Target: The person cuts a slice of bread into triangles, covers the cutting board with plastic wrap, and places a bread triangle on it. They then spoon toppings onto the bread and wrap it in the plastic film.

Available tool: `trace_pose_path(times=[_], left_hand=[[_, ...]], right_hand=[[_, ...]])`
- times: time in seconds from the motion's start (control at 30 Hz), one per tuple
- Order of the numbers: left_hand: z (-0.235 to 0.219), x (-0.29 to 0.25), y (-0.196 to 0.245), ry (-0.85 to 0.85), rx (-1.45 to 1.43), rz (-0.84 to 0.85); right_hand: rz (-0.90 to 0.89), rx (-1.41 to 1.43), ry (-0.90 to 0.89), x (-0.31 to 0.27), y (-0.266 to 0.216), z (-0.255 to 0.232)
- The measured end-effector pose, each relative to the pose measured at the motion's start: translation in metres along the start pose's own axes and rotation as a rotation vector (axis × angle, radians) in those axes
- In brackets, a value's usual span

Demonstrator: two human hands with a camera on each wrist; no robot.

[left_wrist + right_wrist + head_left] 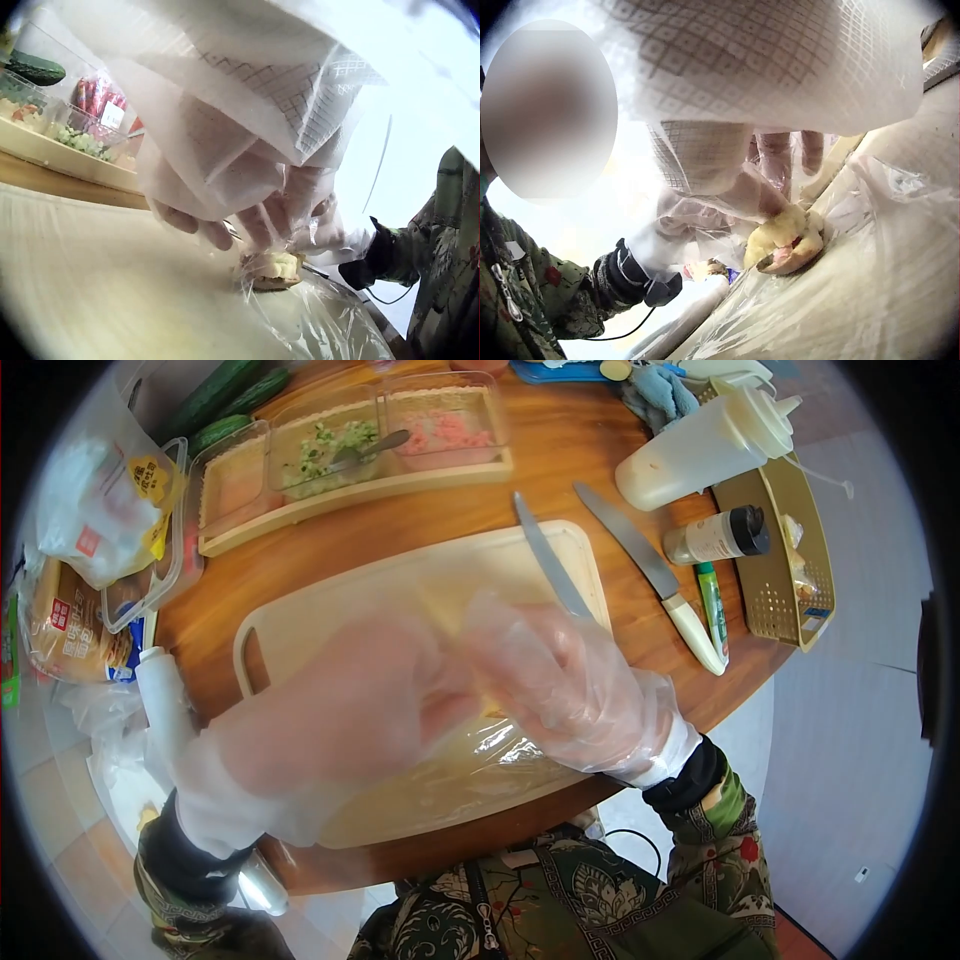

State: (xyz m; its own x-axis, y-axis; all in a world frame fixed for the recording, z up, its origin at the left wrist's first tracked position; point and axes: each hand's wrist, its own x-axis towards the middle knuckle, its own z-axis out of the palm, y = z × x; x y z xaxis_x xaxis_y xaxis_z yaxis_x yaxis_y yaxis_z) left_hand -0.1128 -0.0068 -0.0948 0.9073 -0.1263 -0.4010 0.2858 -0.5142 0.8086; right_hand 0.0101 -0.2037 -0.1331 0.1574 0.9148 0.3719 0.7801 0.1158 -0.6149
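Note:
Both my hands wear clear plastic gloves and meet over the pale cutting board. Between them is a small filled bread roll, with yellow filling, pinkish bits and a brown crust underneath. My left hand, blurred in the head view, curls its fingers at one side of the roll. My right hand bends its fingers round the other side. Clear plastic film lies under the roll and spreads over the board. From above, the hands mostly hide the roll.
A knife lies on the board's right end; a white-handled knife lies beyond it. A squeeze bottle, shaker and basket stand right. Behind is a tray of chopped fillings, left a bread bag.

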Motion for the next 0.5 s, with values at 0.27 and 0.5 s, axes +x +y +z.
trace_pose_path(times=[0.27,0.5], left_hand=[[0.014,0.007,-0.006,0.194,0.122,0.278],[0.017,0.007,-0.004,0.250,0.195,0.278]], right_hand=[[-0.027,0.028,0.031,0.008,-0.004,-0.001],[-0.031,0.108,0.018,0.013,-0.008,-0.008]])
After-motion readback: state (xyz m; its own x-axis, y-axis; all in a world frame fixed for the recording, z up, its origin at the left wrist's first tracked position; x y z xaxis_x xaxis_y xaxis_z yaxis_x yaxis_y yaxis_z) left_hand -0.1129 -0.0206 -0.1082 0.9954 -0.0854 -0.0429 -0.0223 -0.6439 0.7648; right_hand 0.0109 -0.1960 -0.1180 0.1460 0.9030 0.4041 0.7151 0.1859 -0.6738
